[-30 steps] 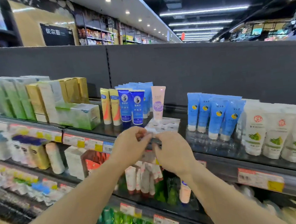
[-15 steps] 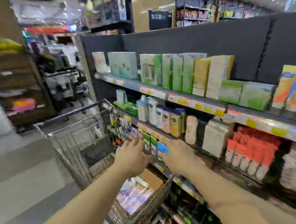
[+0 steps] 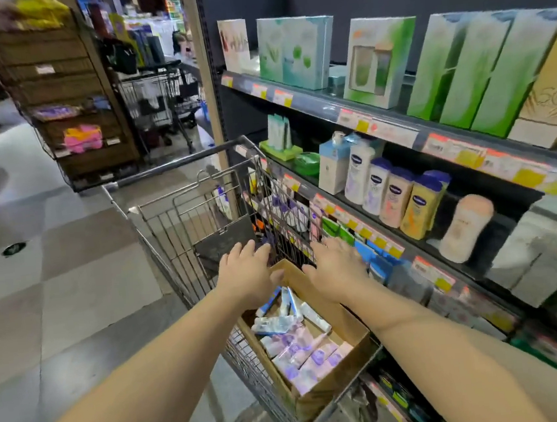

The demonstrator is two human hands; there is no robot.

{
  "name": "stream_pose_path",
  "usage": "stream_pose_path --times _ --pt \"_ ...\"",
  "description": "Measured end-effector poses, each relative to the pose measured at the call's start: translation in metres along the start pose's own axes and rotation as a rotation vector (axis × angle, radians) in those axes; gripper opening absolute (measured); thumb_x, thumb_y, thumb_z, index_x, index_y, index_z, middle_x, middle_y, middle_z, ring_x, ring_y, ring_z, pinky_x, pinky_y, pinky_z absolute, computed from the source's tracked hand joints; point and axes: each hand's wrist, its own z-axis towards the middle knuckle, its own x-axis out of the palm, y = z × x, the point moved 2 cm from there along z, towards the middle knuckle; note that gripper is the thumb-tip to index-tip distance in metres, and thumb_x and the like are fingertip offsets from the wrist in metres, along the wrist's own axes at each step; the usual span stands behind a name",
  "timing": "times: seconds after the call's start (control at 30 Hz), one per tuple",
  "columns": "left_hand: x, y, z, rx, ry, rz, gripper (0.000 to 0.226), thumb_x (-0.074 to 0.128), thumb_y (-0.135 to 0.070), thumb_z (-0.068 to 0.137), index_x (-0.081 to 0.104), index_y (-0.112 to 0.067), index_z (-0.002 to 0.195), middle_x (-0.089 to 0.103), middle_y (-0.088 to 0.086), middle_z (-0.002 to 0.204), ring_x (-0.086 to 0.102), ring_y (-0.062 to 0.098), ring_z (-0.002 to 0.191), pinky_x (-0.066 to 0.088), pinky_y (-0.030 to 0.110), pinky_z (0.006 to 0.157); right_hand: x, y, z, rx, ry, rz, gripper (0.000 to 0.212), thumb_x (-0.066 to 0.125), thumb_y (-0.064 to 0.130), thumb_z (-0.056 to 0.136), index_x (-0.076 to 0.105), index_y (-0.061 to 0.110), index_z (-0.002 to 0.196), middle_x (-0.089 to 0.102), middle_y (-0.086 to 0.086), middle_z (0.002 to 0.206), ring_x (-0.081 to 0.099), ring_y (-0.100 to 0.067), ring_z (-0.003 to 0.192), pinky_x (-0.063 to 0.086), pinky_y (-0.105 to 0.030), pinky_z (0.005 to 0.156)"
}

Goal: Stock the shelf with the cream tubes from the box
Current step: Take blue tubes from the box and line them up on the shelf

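From the head camera, both bare forearms reach forward and down over a wire shopping cart [image 3: 182, 221] parked against the store shelving. The left hand [image 3: 246, 276] hovers palm down above the far end of the cardboard box [image 3: 347, 327], fingers straight and slightly spread, holding nothing. The right hand [image 3: 336, 266] is just beside it, also palm down with relaxed, extended fingers and empty, poised over the box's far right edge where the cart's mesh meets the shelf front. The box sits open inside the cart basket, at its near end, one flap standing up between the two hands. Inside it lie the cream tubes [image 3: 302, 352]: pink-and-purple packs stacked toward the near side, with some white and blue tubes loose toward the far side, partly under the left wrist. To the right runs the shelf [image 3: 399, 129], its edges lined with yellow and orange price tags. The top level carries green and white gift boxes [image 3: 298, 50] and a gold one further right; the level below holds lotion bottles [image 3: 392, 195] with blue caps standing in a row, beside a pale rounded bottle. Lower levels are blurred and their contents are hard to make out. Beyond the cart, on the grey tiled floor, stands a dark wire display rack [image 3: 66, 106], with a second cart behind it
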Motion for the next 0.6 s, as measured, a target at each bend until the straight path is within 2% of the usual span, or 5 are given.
stream_pose_path --times 0.2,0.33,0.47,0.6 --pt "0.039 0.038 0.086 -0.015 0.083 0.001 0.07 0.041 -0.06 0.093 0.024 -0.022 0.15 0.026 0.006 0.157 0.021 0.029 0.145 0.02 0.043 0.119 0.042 -0.019 0.082 0.06 0.118 0.048 0.051 0.045 0.042 0.096 0.041 0.017 0.14 0.039 -0.009 0.146 0.026 -0.03 0.14 0.024 -0.044 0.115" --pt "0.076 0.055 0.131 0.021 0.185 0.003 0.067 0.046 -0.053 0.095 0.027 -0.018 0.149 0.036 0.008 0.152 0.032 0.028 0.139 0.026 0.036 0.115 0.074 -0.032 0.116 0.131 0.186 0.035 0.056 0.046 0.045 0.096 0.036 0.019 0.145 0.04 -0.007 0.146 0.031 -0.028 0.138 0.029 -0.041 0.114" --pt "0.122 0.073 0.184 0.057 0.287 -0.037 0.062 0.052 -0.049 0.093 0.035 -0.016 0.143 0.047 0.008 0.141 0.042 0.028 0.129 0.036 0.035 0.102 0.116 -0.045 0.14 0.221 0.26 0.036 0.049 0.047 0.045 0.093 0.045 0.019 0.135 0.048 -0.005 0.135 0.04 -0.027 0.131 0.036 -0.038 0.105" --pt "0.181 0.086 0.232 0.079 0.441 -0.114 0.047 0.056 -0.043 0.091 0.045 -0.018 0.13 0.055 0.007 0.129 0.051 0.029 0.118 0.041 0.035 0.092 0.159 -0.06 0.149 0.357 0.311 0.076 0.032 0.048 0.042 0.091 0.052 0.022 0.116 0.055 -0.002 0.113 0.05 -0.025 0.115 0.045 -0.037 0.091"
